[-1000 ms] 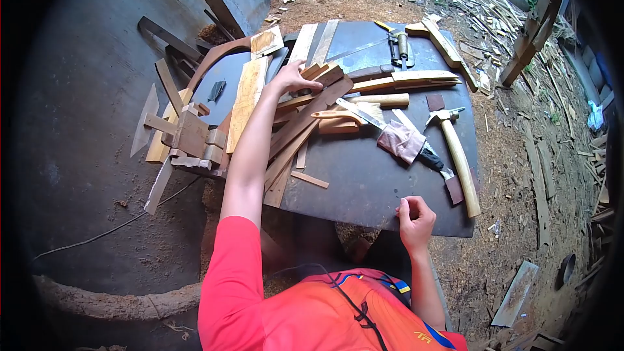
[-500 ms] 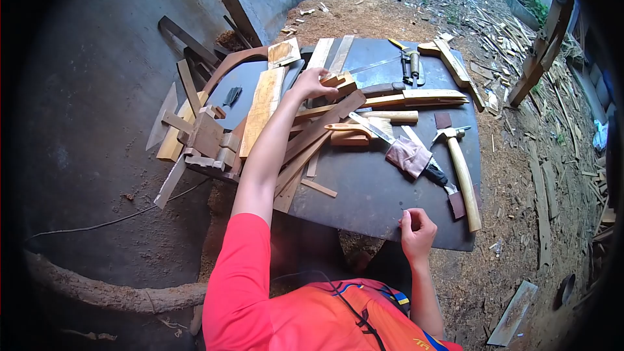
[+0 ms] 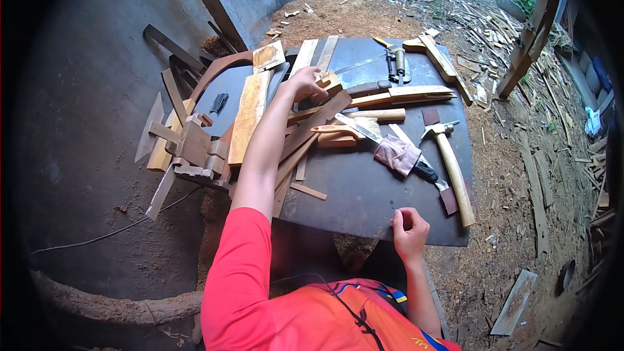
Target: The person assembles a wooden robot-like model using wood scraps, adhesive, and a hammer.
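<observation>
My left hand (image 3: 305, 84) reaches across to the back of the dark table, its fingers curled about the near end of a small wooden block (image 3: 332, 82). Right beside it lie a dark brown wooden strip (image 3: 318, 119) and a wide pale board (image 3: 249, 117). Over the table's front edge, my right hand (image 3: 411, 233) is closed in a pinch; whatever sits between thumb and fingers is too small to make out. Ahead of that hand rest a knife-like tool with a cloth-wrapped part (image 3: 398, 155) and a hammer (image 3: 454, 172) with a pale wooden handle.
A brush (image 3: 338, 131), a wooden handle (image 3: 382, 115), a clamp (image 3: 398, 65) and long wood pieces (image 3: 403, 95) crowd the table's middle and back. A wooden vise (image 3: 195, 146) juts out at left, with a saw blade (image 3: 161, 192) below. A wooden post (image 3: 530, 36) stands at right.
The view has shifted, so the table and tools appear slightly further left. My left hand stays at the wooden block, and my right hand keeps its pinch by the table edge.
</observation>
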`<state>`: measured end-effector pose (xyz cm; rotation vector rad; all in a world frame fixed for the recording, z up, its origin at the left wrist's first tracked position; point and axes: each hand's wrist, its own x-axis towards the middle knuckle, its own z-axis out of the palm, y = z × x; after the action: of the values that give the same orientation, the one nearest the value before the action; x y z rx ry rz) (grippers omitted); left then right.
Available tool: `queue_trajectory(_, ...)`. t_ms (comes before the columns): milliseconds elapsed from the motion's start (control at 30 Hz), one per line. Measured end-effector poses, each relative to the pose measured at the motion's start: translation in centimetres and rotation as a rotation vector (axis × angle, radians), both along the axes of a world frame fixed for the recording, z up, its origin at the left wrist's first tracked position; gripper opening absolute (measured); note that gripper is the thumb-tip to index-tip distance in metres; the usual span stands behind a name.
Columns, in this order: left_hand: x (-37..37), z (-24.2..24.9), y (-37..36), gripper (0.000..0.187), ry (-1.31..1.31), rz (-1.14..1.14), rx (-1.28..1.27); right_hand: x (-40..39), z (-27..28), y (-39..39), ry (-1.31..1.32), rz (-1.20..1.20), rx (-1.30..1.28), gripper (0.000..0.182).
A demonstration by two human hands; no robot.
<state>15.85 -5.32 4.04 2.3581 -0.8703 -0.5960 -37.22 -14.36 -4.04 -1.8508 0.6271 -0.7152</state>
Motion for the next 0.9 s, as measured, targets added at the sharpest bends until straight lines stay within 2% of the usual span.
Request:
queue_trajectory(133, -1.5, 0.7, 0.2, 0.116, -0.263, -0.021, -0.046, 0.1, -0.4, -0.1, -0.001, 0.003, -0.012, 0.010)
queue_trajectory(167, -1.0, -0.1, 0.6, 0.115, -0.391, -0.083, -0.171, 0.0, -0.4, -0.1, 0.003, 0.004, -0.011, 0.010)
queue_trajectory(267, -2.6, 2.1, 0.8, 0.112, -0.672, -0.083, -0.137, -0.1, -0.3, 0.0, 0.002, 0.005, 0.003, 0.010)
queue_trajectory(333, -5.8, 4.5, 1.4, 0.097, -0.759, -0.171, -0.223, 0.0, -0.3, -0.1, 0.002, 0.004, -0.013, 0.010)
queue_trajectory(467, -14.5, 7.6, 2.8, 0.082, -0.770, -0.363, -0.297, 0.2, -0.1, -0.1, -0.003, 0.003, 0.014, 0.010)
queue_trajectory(600, -22.9, 6.5, 4.0, 0.081, -0.431, -0.624, -0.281, 0.4, -0.1, -0.1, -0.057, -0.006, 0.070, 0.010)
queue_trajectory(633, -24.7, 5.3, 4.1, 0.081, -0.359, -0.657, -0.247, -0.1, -0.6, -0.5, -0.007, 0.040, 0.092, 0.018)
queue_trajectory(733, -29.3, 2.8, 4.5, 0.087, -0.180, -0.738, -0.147, -0.3, 0.7, -0.5, -0.113, 0.064, 0.034, 0.032)
queue_trajectory(767, -30.4, 2.1, 4.6, 0.089, -0.188, -0.739, -0.137, -0.6, 0.8, -0.8, -0.077, 0.114, -0.071, 0.049)
queue_trajectory(867, -32.9, -0.4, 4.9, 0.091, -0.244, -0.704, -0.155, -0.7, 2.4, -0.4, -0.015, 0.218, -0.380, 0.057)
queue_trajectory(900, -33.4, -1.0, 5.0, 0.090, -0.255, -0.680, -0.169, -0.8, 2.1, -0.2, 0.015, 0.269, -0.357, 0.058)
